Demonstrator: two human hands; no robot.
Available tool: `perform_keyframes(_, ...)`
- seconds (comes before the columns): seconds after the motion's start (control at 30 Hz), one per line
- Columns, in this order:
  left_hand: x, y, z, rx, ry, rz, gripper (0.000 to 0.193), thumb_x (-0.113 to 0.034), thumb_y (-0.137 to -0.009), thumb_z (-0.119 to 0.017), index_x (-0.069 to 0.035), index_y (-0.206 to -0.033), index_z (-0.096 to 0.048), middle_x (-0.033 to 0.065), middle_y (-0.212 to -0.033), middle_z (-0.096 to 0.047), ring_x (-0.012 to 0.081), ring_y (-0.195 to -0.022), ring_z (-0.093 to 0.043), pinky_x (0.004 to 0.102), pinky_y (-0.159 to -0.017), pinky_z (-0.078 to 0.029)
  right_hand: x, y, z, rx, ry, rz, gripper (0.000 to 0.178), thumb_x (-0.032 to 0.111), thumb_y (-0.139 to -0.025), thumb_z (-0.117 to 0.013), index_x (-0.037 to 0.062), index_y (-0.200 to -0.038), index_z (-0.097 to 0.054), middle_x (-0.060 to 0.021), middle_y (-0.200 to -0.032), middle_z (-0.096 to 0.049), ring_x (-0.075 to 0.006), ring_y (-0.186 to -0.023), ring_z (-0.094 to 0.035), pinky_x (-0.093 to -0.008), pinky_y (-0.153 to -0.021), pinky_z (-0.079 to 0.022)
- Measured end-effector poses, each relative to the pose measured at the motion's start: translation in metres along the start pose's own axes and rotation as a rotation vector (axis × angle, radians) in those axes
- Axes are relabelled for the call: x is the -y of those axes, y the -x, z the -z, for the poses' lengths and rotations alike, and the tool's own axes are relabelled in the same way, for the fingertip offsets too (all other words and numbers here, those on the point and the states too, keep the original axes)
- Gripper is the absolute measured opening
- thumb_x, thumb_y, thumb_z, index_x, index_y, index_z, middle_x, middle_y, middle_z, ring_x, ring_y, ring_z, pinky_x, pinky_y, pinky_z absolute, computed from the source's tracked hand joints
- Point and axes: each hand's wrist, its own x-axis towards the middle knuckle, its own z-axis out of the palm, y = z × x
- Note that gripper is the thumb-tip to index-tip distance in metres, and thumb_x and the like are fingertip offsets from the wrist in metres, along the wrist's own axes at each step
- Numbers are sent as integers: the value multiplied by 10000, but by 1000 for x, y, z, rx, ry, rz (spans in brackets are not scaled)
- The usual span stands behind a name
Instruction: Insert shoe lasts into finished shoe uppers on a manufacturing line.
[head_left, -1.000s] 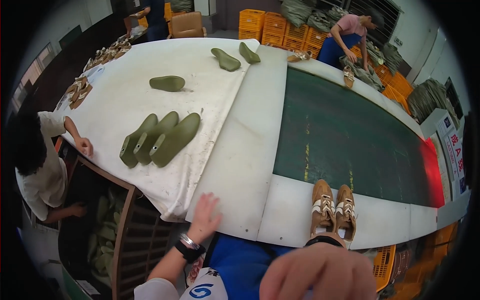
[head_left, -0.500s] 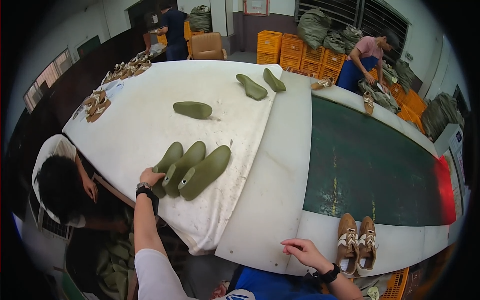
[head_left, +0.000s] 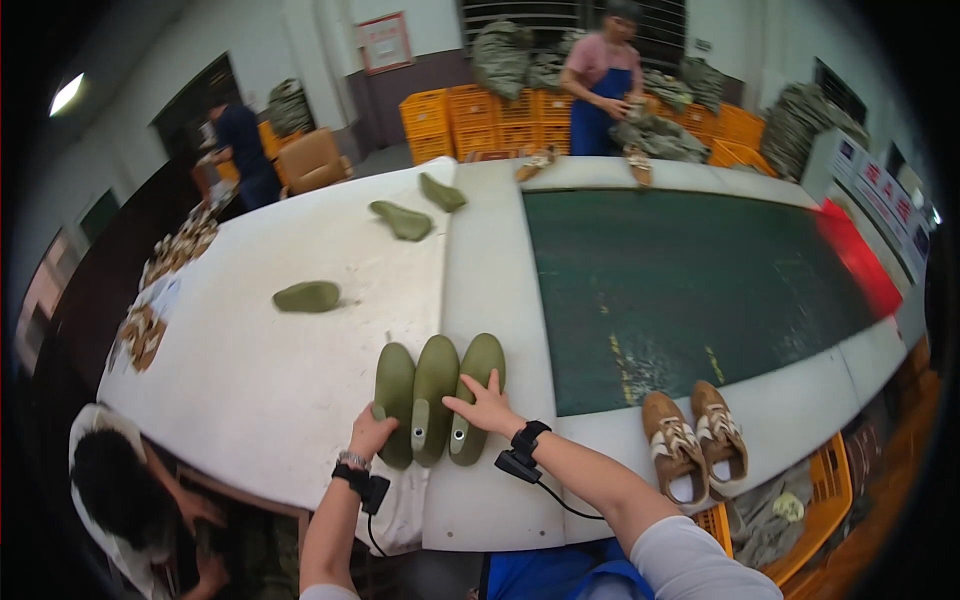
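Three olive shoe lasts side by side near the table's near edge: left last on white cloth, middle last around the cloth's right edge, right last towards bare tabletop. Left hand has its thumb at the left last's near end; other fingers hidden, can't tell if they grip. Right hand loose, fingers spread over the right last, thumb near the middle one. Looks like handling the row as a set: best press both outer lasts inward evenly, keep near ends level, avoid snagging the cloth edge, keep the right wrist's cable clear.
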Motion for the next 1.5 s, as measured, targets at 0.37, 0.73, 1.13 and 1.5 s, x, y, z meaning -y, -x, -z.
perform_keyframes(0.37,-58,107,-107,241,145,-106,594,-193,-704,-663,23,-1218,-457,201,-1038,-642,307,-966,-638,367,-842,-497,-101,92,74,-45,-22,41,711,501,-743,-568,228,-1385,-426,-348,-1479,-43,-609,-1303,-141,-525,-1102,-187)
perform_keyframes(0.73,-118,146,-148,-109,-322,-722,784,-322,-758,-725,-35,-1387,-353,315,-1412,-259,485,-1309,-234,533,-1065,-250,-111,174,74,-240,190,260,843,449,-787,-662,146,-1452,-242,-375,-1400,-215,-524,-1264,-309,-499,-1028,-344)
perform_keyframes(1.13,-139,143,-156,-74,-622,-839,753,-505,-698,-712,-75,-1281,-505,144,-1351,-483,357,-1190,-471,503,-934,-377,-90,215,80,-69,405,217,804,361,-786,-649,200,-1452,-228,-223,-850,-639,-369,-584,-625,-473,-530,-504)
perform_keyframes(1.5,-141,140,-157,-91,-605,-813,728,-393,-679,-714,-66,-1290,-492,145,-1357,-483,295,-1157,-507,474,-951,-369,-112,27,177,-291,766,-248,599,128,-873,-432,227,-1447,-293,-105,-924,-687,-262,-821,-680,-396,-624,-526)
